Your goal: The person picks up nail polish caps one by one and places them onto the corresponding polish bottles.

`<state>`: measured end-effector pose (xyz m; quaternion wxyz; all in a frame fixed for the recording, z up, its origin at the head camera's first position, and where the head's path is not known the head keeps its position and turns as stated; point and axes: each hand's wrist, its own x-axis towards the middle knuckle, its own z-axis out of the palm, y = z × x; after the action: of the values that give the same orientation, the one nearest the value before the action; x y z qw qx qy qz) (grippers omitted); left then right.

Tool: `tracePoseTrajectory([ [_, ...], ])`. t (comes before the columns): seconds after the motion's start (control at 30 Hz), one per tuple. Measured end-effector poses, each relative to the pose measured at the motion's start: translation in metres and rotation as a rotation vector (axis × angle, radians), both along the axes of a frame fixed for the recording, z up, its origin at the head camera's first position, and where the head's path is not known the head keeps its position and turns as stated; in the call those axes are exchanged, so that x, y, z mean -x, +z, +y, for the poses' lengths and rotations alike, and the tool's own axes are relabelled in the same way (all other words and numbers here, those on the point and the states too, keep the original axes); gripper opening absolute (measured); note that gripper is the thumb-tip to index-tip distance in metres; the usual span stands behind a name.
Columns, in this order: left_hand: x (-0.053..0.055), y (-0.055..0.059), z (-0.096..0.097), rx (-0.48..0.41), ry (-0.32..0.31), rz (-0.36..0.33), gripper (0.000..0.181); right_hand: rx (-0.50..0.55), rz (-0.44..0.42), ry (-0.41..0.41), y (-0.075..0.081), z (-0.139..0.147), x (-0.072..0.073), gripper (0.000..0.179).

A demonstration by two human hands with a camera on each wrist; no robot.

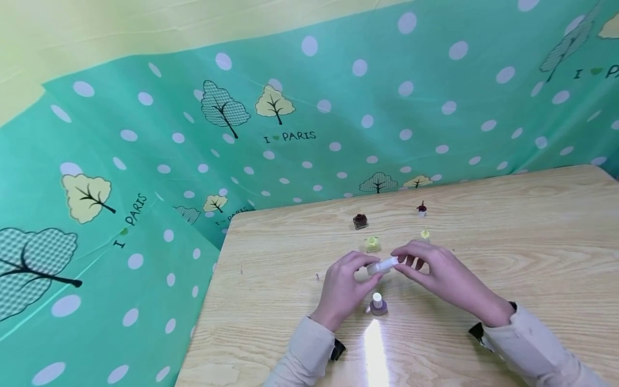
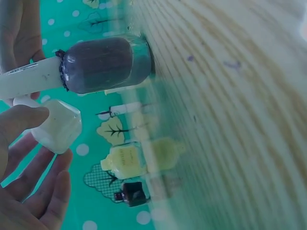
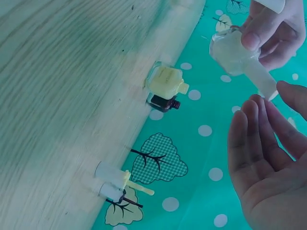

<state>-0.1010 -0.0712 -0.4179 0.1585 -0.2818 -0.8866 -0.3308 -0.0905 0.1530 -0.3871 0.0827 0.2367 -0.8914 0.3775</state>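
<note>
A cloth-draped indoor corner, whether in a home or a studio unclear, is marked out by teal fabric hangings (image 1: 290, 174) printed with pale dots, trees and "I PARIS" lettering (image 1: 299, 136), topped by a pale yellow band (image 1: 145, 27), behind a light wood-grain counter (image 1: 508, 231) catching a bright white reflection (image 1: 375, 352).

Green cloth (image 1: 164, 115) filled upper and left frame: pale dots (image 1: 310, 45), trees (image 1: 273, 102), PARIS lettering (image 1: 298, 136). Yellow band (image 1: 121, 27) ran along top left. Wood table (image 1: 508, 231) spanned lower centre and right; glare (image 1: 375, 349) streaked bottom centre.
</note>
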Motion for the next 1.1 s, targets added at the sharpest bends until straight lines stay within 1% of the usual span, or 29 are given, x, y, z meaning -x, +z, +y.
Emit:
tracePoseTrajectory([
  [0.17, 0.001, -0.002, -0.001, -0.017, 0.021, -0.085, 0.025, -0.007, -0.020, -0.002, -0.001, 0.004, -0.001, 0.020],
  [0.37, 0.003, -0.004, -0.002, -0.010, 0.056, -0.167, 0.026, -0.015, -0.023, -0.002, -0.008, 0.010, 0.001, 0.021],
  [0.5, 0.003, -0.005, -0.002, -0.027, 0.048, -0.226, 0.028, -0.029, -0.027, -0.010, -0.012, 0.014, 0.001, 0.021],
  [0.67, 0.004, -0.008, -0.003, -0.026, 0.028, -0.251, 0.026, -0.033, -0.057, -0.013, -0.016, 0.020, 0.002, 0.021],
  [0.83, 0.005, -0.010, -0.003, -0.002, 0.041, -0.274, 0.025, -0.039, -0.082, -0.017, -0.019, 0.026, 0.003, 0.022],
  [0.9, 0.005, -0.010, -0.003, 0.002, 0.044, -0.295, 0.026, -0.038, -0.090, -0.015, -0.021, 0.029, 0.003, 0.023],
  [1.1, 0.005, -0.011, -0.002, 0.000, 0.051, -0.390, 0.026, -0.043, -0.125, -0.018, -0.025, 0.035, 0.003, 0.024],
])
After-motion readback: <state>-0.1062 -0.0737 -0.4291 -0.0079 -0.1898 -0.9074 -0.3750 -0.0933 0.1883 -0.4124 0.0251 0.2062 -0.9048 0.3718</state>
